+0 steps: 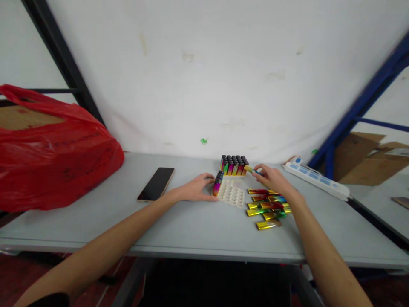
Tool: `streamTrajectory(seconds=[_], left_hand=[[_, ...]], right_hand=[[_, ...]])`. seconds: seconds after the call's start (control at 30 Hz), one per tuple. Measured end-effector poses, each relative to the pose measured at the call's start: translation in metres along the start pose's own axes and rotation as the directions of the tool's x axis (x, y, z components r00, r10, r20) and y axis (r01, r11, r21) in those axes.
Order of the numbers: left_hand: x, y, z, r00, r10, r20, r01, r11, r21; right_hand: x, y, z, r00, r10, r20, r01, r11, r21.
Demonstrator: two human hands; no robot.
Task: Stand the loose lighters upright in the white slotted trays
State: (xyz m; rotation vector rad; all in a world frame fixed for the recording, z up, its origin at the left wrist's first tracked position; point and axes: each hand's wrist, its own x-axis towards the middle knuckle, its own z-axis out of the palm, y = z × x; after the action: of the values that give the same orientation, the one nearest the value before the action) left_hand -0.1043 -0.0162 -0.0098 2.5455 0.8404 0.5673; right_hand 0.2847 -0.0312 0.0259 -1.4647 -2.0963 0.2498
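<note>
My left hand (200, 188) is curved around the left edge of a white tray (234, 195) with rows of round-ended sockets. Its thumb lies at the near corner and its fingers at the far side. Along that edge stands a short row of shiny lighters (217, 184) with black tops. My right hand (271, 177) pinches a single gold and bluish lighter (251, 169), held tilted above the table with its gold end to the left. Behind the tray, a full block of upright lighters (234, 165) stands close to the wall. Several loose lighters (266, 205) lie in a pile below my right hand.
A black phone (156, 184) lies on the grey table (198, 228) left of my left hand. A red plastic bag (57, 157) bulges at the far left. To the right lies a white power strip (316, 179); cardboard boxes (367, 160) stand beyond a blue frame.
</note>
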Motion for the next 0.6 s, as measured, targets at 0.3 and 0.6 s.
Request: streamTrajectory(seconds=[0.3,0.6], left_hand=[[0.004,0.003,0.014,0.997,-0.043,-0.068,0.044,0.999,0.005],[0.003,0.004,0.013,0.997,-0.021,-0.081,0.022,1.000,0.013]], right_hand=[[0.010,-0.044,0.020,0.976,0.168,-0.139,-0.046,0.779,0.625],[0.010,-0.078,0.050,0.994,0.087,0.060,-0.100,0.606,0.789]])
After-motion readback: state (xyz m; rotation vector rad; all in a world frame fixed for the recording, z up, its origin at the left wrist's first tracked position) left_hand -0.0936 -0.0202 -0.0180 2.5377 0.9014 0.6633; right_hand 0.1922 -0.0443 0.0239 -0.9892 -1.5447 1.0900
